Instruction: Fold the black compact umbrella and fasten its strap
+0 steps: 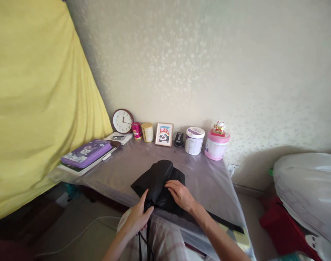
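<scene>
A black umbrella (161, 177), its cloth panels loose and folded, lies over the front edge of the table. My left hand (139, 214) is wrapped round its gathered near end, thumb on top. Thin black cords (143, 243) hang below that hand over my lap. My right hand (180, 194) has its fingers bent and pressed together on the cloth's right side, pinching a fold. Further right, a long black strip (226, 222) runs along the table's front edge. The underside of the cloth is hidden.
Against the wall stand a clock (123, 121), a pink can (136, 130), a yellow-lidded jar (147, 132), a panda picture frame (164, 134), a black device (179, 139) and two tubs (194, 141). A purple case (86, 153) lies left. Plastic covers the table (206, 181).
</scene>
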`<state>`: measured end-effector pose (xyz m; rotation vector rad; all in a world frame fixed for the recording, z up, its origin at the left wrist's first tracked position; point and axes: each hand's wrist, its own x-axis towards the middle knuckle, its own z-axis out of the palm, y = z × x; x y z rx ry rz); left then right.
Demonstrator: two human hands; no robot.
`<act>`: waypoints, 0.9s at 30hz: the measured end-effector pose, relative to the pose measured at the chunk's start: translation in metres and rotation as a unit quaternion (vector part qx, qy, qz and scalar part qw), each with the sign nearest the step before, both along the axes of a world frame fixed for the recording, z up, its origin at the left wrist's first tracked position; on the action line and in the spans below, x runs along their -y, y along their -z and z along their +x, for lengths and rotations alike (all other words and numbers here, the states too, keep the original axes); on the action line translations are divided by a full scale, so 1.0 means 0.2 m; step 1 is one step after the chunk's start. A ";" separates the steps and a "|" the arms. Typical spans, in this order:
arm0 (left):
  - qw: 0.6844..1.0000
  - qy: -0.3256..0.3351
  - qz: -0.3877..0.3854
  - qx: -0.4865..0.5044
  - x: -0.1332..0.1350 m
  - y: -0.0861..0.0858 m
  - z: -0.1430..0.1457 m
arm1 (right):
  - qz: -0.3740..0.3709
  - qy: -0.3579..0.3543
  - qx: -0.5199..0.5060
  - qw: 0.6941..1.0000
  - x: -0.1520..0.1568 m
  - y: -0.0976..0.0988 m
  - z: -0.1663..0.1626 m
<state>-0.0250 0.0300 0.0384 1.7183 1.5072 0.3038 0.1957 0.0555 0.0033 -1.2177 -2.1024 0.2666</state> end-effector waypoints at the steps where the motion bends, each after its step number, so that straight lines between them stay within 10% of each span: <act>1: 1.000 -0.001 -0.005 0.008 0.00 -0.01 0.00 | -0.004 0.003 0.032 0.999 0.01 0.02 0.00; 8: 0.998 0.020 0.059 -0.019 0.00 0.02 -0.02 | -0.040 0.257 0.146 0.955 -0.12 0.07 0.23; 19: 0.999 0.010 0.034 0.001 0.00 0.06 0.00 | -0.089 -0.020 0.081 0.993 0.15 -0.04 0.00; 27: 0.995 -0.001 0.099 -0.026 0.02 0.10 0.01 | -0.131 0.203 -0.175 0.954 -0.08 -0.03 -0.05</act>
